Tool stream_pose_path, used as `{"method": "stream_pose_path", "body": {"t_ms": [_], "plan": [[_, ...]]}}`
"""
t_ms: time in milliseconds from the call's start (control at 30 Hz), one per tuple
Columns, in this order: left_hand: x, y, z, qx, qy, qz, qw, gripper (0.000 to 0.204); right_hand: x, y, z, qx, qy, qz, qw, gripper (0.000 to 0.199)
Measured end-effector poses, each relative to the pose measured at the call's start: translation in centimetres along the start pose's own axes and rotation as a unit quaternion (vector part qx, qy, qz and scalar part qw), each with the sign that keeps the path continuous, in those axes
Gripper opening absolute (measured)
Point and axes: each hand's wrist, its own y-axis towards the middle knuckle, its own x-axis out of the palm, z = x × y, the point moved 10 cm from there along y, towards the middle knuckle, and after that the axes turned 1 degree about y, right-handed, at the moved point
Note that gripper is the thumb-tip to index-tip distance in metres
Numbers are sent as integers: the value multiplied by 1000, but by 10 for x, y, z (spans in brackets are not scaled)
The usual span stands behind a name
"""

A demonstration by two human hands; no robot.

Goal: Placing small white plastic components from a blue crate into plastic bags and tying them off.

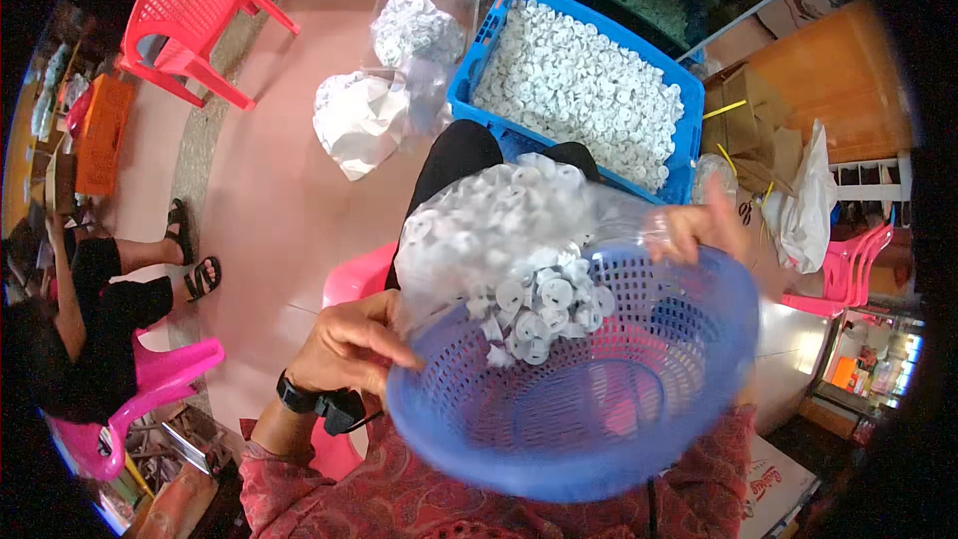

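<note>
Over my lap a blue plastic basket (689, 379) is tilted toward a see-through plastic bag (439, 279) full of small white round plastic parts. Some of these white parts (544, 309) lie in the basket's far side, at the bag's mouth. My left hand (359, 339) is closed on the basket's left rim, with the bag's edge beside its fingers. At the far right rim, my right hand (699, 230) is closed on the basket and touches the bag's edge; it is smeared by motion. How each hand pinches the bag is hidden.
A large blue crate (469, 90) heaped with white parts stands ahead. Left of it are a clear tub (474, 15) and a white bag (359, 125) on the floor. A red chair (190, 15) stands far left. Another person (90, 329) sits at left.
</note>
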Motion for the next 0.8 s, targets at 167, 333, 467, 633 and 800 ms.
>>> {"method": "stream_pose_path", "body": {"t_ms": [167, 333, 467, 633, 800], "plan": [[-8, 7, 15, 15, 6, 29, 999, 32, 0, 3, 4, 55, 25, 13, 998, 72], [-13, 14, 13, -14, -47, 86, 995, 32, -21, 11, 12, 9, -12, 23, 1000, 71], [-24, 15, 17, -2, -29, 138, 990, 28, -15, 18, 7, 68, 95, -21, 993, 66], [-31, 15, 14, 14, -102, 170, 980, 27, 6, 12, -6, 33, 144, 70, 987, 61], [-38, 15, 21, 11, -107, 193, 975, 25, -52, 11, 11, -52, 171, 197, 964, 51]]}}
